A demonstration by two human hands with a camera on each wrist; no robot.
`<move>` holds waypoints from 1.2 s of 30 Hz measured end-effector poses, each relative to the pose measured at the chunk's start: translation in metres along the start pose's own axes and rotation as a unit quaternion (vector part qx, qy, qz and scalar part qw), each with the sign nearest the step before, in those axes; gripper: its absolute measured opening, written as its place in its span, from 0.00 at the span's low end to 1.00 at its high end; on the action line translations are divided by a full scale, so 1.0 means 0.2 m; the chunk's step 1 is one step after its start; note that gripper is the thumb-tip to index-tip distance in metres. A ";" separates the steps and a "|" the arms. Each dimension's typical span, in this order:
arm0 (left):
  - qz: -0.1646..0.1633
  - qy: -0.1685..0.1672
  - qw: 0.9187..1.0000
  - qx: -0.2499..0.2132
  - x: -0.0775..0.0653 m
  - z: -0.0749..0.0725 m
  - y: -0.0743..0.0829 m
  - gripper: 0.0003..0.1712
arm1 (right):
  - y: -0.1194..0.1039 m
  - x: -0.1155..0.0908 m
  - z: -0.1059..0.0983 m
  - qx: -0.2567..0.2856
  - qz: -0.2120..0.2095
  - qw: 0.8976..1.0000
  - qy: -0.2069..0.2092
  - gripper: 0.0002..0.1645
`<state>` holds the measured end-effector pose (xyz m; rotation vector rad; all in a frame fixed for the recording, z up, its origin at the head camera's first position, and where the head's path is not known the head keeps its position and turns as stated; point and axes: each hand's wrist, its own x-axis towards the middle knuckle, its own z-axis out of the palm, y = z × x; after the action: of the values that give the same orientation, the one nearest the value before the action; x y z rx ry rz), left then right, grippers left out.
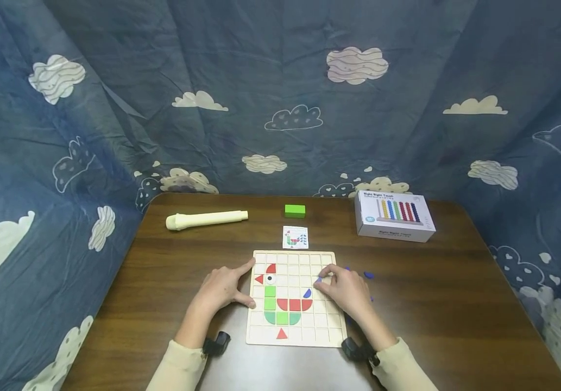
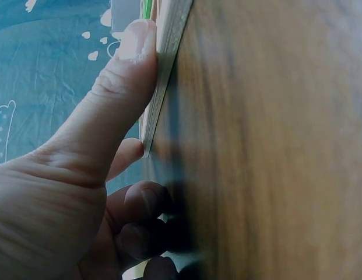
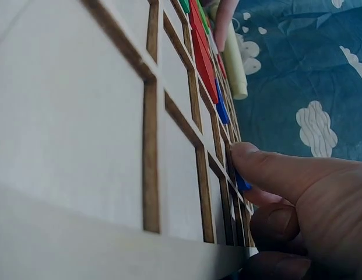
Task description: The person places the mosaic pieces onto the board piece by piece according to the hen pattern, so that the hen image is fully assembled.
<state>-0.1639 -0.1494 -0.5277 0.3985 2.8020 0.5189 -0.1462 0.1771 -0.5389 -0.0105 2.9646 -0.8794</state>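
Observation:
A pale wooden grid board lies on the table with flat coloured pieces set in a bird-like figure. My left hand steadies the board's left edge, thumb and index finger spread apart and touching it. In the left wrist view the thumb lies along that edge. Over the right part of the grid, my right hand pinches a small blue piece between thumb and index finger, close to the cells. A blue piece sits in the grid just above the red row.
Loose blue pieces, one of them a small blue piece, lie right of the board. Behind it are a printed pattern card and a green block. A cream microphone-shaped object lies back left, a white box back right.

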 end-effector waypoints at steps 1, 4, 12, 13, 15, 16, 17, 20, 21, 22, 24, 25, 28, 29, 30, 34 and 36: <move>0.001 0.001 1.000 0.001 0.00 0.00 0.00 0.69 | 0.00 0.00 0.00 -0.002 -0.002 1.000 0.001 0.16; 0.004 0.001 1.000 0.001 0.00 -0.01 0.00 0.69 | -0.01 0.00 0.00 -0.001 -0.003 1.000 -0.002 0.17; 0.009 0.010 1.000 0.000 0.01 -0.02 0.00 0.69 | -0.01 0.02 0.00 -0.004 -0.006 1.000 0.005 0.17; 0.007 0.010 1.000 -0.001 0.01 -0.02 0.00 0.69 | -0.01 0.03 0.00 -0.005 -0.006 1.000 0.007 0.17; 0.006 0.007 1.000 -0.001 0.01 -0.02 -0.01 0.69 | -0.01 0.03 0.00 -0.005 -0.002 1.000 0.009 0.16; 0.005 0.005 1.000 -0.002 0.01 -0.02 -0.01 0.69 | -0.01 0.02 0.00 -0.005 0.000 1.000 0.008 0.16; 0.005 0.004 1.000 -0.003 0.01 -0.02 0.00 0.69 | -0.01 0.02 0.00 -0.005 0.002 1.000 0.006 0.16; 0.006 0.000 1.000 -0.003 0.01 -0.01 0.00 0.70 | -0.01 0.01 0.00 -0.004 0.006 1.000 0.002 0.15; 0.005 -0.001 1.000 -0.004 0.01 -0.01 0.00 0.70 | -0.01 0.01 0.00 -0.004 0.004 1.000 0.002 0.15; 0.005 -0.001 1.000 -0.004 0.01 0.00 0.00 0.70 | -0.01 0.01 0.00 -0.004 0.003 1.000 0.001 0.15; 0.004 -0.003 1.000 -0.005 0.00 0.00 0.00 0.70 | 0.00 0.00 0.00 -0.005 0.002 1.000 0.002 0.15; 0.004 -0.004 1.000 -0.004 0.01 0.00 0.00 0.70 | 0.00 0.00 0.00 -0.005 0.000 1.000 0.004 0.14; 0.001 -0.005 1.000 -0.005 0.01 0.00 0.00 0.70 | 0.00 0.01 0.01 -0.001 -0.001 1.000 0.007 0.15; 0.000 -0.005 1.000 -0.005 0.01 0.00 0.00 0.70 | 0.00 0.01 0.01 0.003 0.000 1.000 0.008 0.16; -0.001 -0.005 1.000 -0.005 0.01 -0.01 0.00 0.70 | 0.00 0.01 0.01 0.007 -0.001 1.000 0.008 0.16; -0.004 -0.008 1.000 -0.009 0.01 -0.01 0.01 0.70 | 0.00 0.00 -0.04 0.040 0.012 0.999 0.009 0.16; -0.005 -0.010 1.000 -0.009 0.01 -0.01 0.01 0.70 | 0.01 -0.01 -0.10 0.057 0.021 0.998 0.022 0.17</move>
<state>-0.1663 -0.1485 -0.5251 0.3827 2.7764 0.5339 -0.1460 0.1901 -0.5236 0.0752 2.9387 -1.0551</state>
